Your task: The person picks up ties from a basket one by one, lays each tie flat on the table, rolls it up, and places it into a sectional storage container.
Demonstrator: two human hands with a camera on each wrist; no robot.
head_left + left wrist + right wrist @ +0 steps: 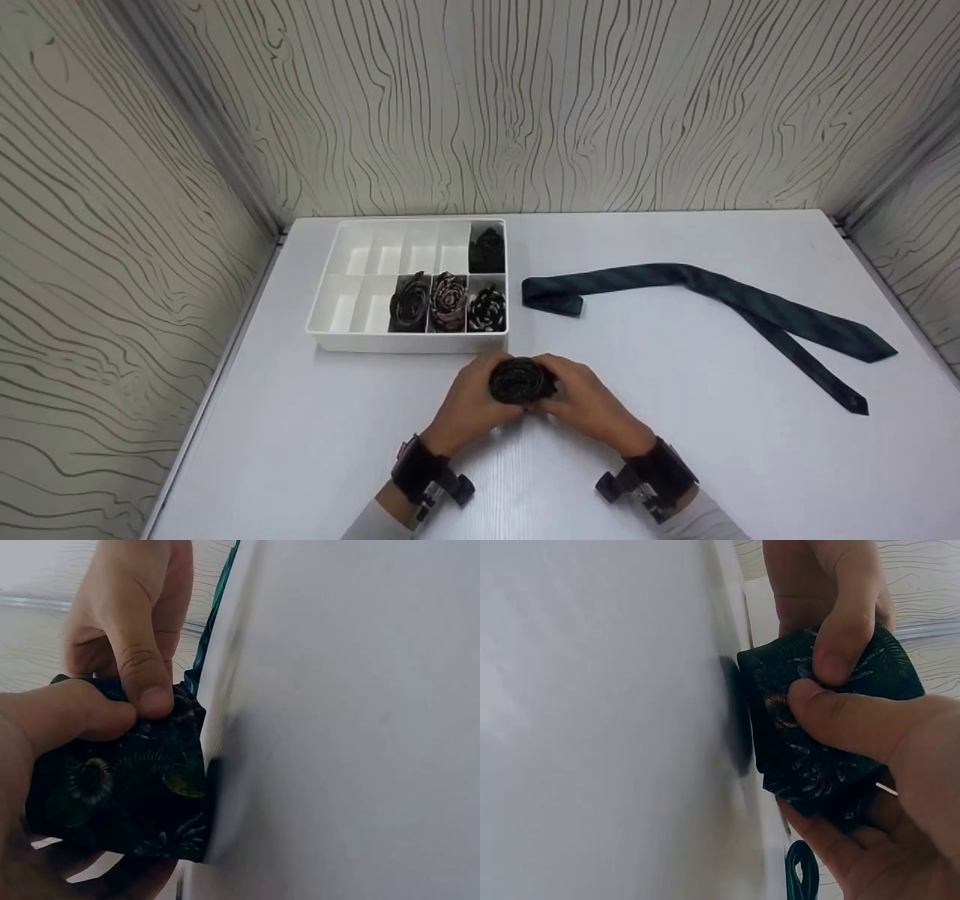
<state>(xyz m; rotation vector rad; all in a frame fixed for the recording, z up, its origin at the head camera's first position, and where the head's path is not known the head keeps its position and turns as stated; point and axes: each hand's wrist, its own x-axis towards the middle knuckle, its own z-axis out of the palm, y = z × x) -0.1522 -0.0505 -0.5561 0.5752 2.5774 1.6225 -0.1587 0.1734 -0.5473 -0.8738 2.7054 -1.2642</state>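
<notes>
Between both hands stands a rolled-up dark patterned necktie [517,381], its spiral end facing up in the head view. My left hand [478,397] grips it from the left, and my right hand [589,401] grips it from the right. In the left wrist view, shell-like prints show on the rolled necktie [127,780], with both thumbs pressing its near side. The right wrist view shows the rolled necktie [817,727] just above or touching the white table; I cannot tell which.
Behind the hands sits a white compartment box [409,343] with several rolled neckties in its right-hand cells, including a brownish one [448,301]. A dark green striped necktie [637,277] lies stretched across the table's right side. Wood-grain panels [525,105] enclose the back and sides.
</notes>
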